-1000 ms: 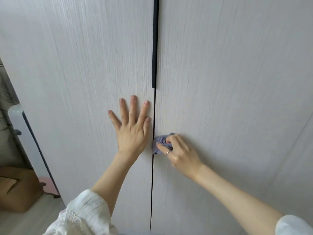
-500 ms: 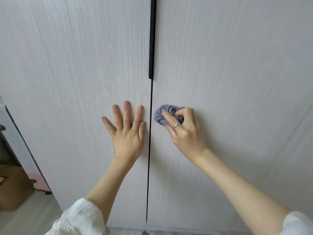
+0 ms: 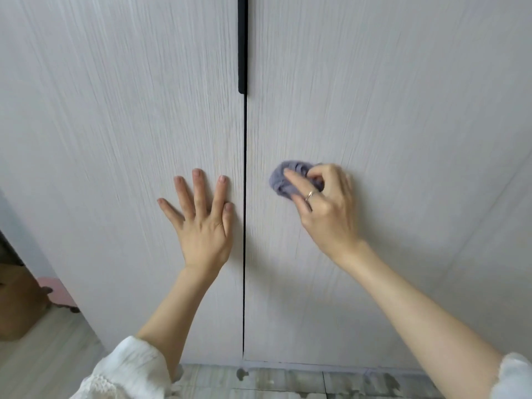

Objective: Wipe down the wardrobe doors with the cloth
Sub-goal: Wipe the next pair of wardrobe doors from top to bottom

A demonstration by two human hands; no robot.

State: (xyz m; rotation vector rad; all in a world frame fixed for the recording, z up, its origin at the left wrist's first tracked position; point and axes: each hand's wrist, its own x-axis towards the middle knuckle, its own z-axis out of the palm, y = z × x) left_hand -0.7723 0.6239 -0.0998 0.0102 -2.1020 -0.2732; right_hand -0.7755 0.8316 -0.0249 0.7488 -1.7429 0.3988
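My right hand (image 3: pixel 325 208) grips the cloth (image 3: pixel 288 180), fingers curled over a bunched wad, thumb tucked behind; a ring shows on one finger. The wad is pressed against the right door (image 3: pixel 403 110), just right of the centre gap (image 3: pixel 244 226) and below the handle's lower end.

My left hand (image 3: pixel 201 223) lies flat on the left door (image 3: pixel 100 110), fingers straight and spread, holding nothing, steadying the panel just beside the gap.

Cloth: small, grey-violet, soft and crumpled, with a nubbly knit look. I judge it light and limp; it will fold under pressure, so best kept balled in the fingers with the palm pushing behind it. Loose edges could slip free on a fast stroke.

Doors: pale, whitish wood-grain with fine vertical streaks; matte, stiff, probably smooth enough for easy gliding. A slim black handle (image 3: pixel 242 44) runs down the gap from the top.

Far left: a strip of light floor (image 3: pixel 37 355), something brown and something pink, both unclear.
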